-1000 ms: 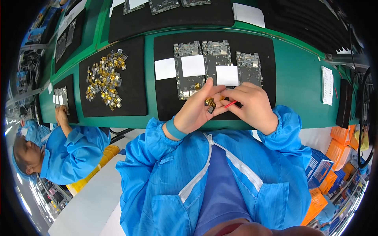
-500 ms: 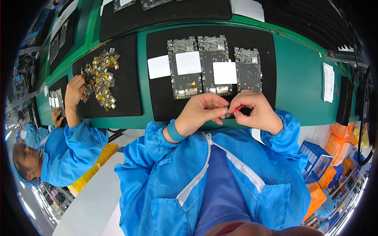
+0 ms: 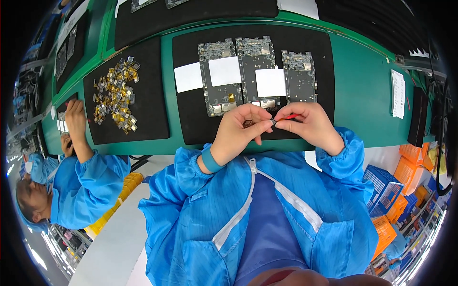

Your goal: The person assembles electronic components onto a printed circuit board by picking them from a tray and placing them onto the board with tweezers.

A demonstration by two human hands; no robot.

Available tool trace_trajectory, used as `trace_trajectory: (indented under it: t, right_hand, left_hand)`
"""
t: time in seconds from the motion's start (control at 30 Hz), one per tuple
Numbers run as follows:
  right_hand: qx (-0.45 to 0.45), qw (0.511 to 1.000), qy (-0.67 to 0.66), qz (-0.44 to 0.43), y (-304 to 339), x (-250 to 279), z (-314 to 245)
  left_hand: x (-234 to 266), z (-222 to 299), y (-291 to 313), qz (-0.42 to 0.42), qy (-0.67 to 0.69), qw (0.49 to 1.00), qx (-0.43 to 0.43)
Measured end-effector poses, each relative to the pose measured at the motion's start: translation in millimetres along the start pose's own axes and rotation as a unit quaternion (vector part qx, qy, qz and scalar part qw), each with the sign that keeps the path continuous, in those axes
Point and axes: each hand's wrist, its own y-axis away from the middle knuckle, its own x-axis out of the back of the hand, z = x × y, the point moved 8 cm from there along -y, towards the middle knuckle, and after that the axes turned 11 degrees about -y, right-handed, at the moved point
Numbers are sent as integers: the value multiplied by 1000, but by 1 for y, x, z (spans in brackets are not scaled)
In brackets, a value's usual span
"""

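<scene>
My left hand [image 3: 244, 127] pinches a tiny dark piece [image 3: 273, 122] between thumb and forefinger; its kind is too small to make out. Close against it, my right hand [image 3: 309, 125] grips a slim red-and-black tool [image 3: 292, 116], mostly covered by the fingers. Both hands are held together over the near edge of a black mat [image 3: 324, 62]. Just beyond them lie a left circuit board [image 3: 217, 99], a middle circuit board [image 3: 257, 71] and a right circuit board [image 3: 301, 82]. White cards [image 3: 225, 71] lie partly over the boards.
On the left, a second black mat [image 3: 152, 109] bears a heap of small silver-and-gold parts [image 3: 117, 93]. A co-worker's hand [image 3: 76, 117] is beyond that mat. Paper sheets [image 3: 397, 93] and a black bar [image 3: 418, 117] lie at right. Blue crates [image 3: 382, 189] stand lower right.
My hands have risen slightly toward the boards, and their fingertips are closer together. The co-worker's hand has moved left, away from the heap of parts.
</scene>
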Motion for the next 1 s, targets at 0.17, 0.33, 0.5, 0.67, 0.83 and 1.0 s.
trace_trajectory:
  t: [0.17, 0.33, 0.5, 0.67, 0.83, 1.0]
  right_hand:
    - [137, 948, 276, 75, -13, 13, -39]
    - [130, 908, 386, 95, -25, 11, -41]
    - [201, 901, 372, 100, -29, 14, -53]
    - [159, 912, 377, 31, -42, 1, -45]
    - [167, 866, 472, 20, -50, -9, -51]
    - [178, 857, 482, 40, -46, -12, -49]
  left_hand:
    - [7, 55, 12, 171, -538, 798, -210]
    - [-7, 44, 17, 186, -694, 639, -274]
    - [-4, 35, 18, 168, -737, 590, -286]
    - [-3, 34, 19, 148, -723, 608, -293]
    - [-3, 44, 16, 153, -693, 648, -278]
    - [3, 49, 4, 163, -674, 689, -212]
